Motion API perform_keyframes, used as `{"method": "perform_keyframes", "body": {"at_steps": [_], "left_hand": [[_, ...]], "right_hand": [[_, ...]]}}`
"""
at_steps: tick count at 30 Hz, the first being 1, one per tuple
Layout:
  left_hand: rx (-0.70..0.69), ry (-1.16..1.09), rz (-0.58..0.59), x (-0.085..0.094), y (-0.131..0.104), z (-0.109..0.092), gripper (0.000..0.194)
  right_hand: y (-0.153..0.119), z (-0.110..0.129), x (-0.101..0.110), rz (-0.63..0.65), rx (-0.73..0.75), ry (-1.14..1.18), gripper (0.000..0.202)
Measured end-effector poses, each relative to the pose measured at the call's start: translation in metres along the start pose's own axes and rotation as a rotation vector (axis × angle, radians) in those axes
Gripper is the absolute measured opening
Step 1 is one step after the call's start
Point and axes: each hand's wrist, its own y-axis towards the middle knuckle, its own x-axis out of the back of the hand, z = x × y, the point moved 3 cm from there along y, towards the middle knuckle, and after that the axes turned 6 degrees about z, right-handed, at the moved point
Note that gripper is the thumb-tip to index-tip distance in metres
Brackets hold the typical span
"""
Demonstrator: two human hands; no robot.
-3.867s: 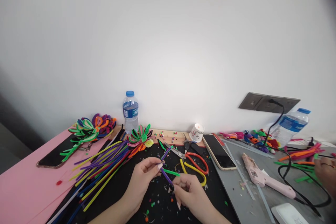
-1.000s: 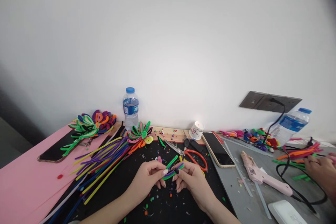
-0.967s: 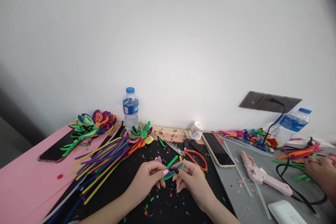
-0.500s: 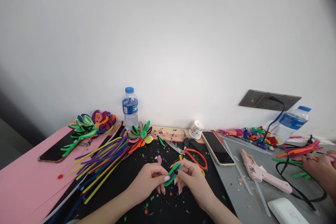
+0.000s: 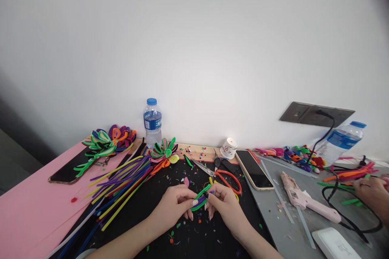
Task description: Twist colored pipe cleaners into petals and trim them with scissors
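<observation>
Between my two hands is a small petal shape of green and purple pipe cleaners. The fingertips of my left hand pinch its left end, thumb on top. My right hand grips the other end between thumb and fingers. Both hands are just above the black mat, which is strewn with tiny coloured scraps. Just beyond them lie orange-handled scissors, blades pointing up and left. A finished-looking pipe-cleaner flower and a bundle of loose pipe cleaners lie to the left.
Behind stand a water bottle and a paper cup. Phones lie left and right. At right are a pink glue gun with its black cord, a white case and another person's hand by pipe cleaners.
My hands keep hold of the pipe-cleaner piece, whose green and purple strands now spread slightly wider apart. The whole view has shifted a little. The other person's hand has moved slightly.
</observation>
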Motion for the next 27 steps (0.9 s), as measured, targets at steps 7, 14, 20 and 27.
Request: {"method": "perform_keyframes", "body": {"at_steps": [7, 14, 20, 27], "left_hand": [[0.018, -0.148, -0.024, -0.0015, 0.0027, 0.0031, 0.025], [-0.007, -0.188, -0.136, 0.0068, 0.0034, 0.0075, 0.031], [-0.002, -0.219, -0.077, 0.0037, 0.0020, 0.0046, 0.033], [0.016, -0.301, -0.010, 0.0017, 0.0028, 0.0079, 0.042]], "right_hand": [[-0.0014, -0.0021, -0.0010, -0.044, -0.005, 0.130, 0.032], [-0.0031, -0.0017, -0.0057, -0.018, -0.040, 0.342, 0.030], [-0.0035, -0.0035, -0.0038, -0.016, -0.035, 0.369, 0.026], [-0.0035, -0.0007, -0.0055, -0.016, -0.020, 0.396, 0.029]]}}
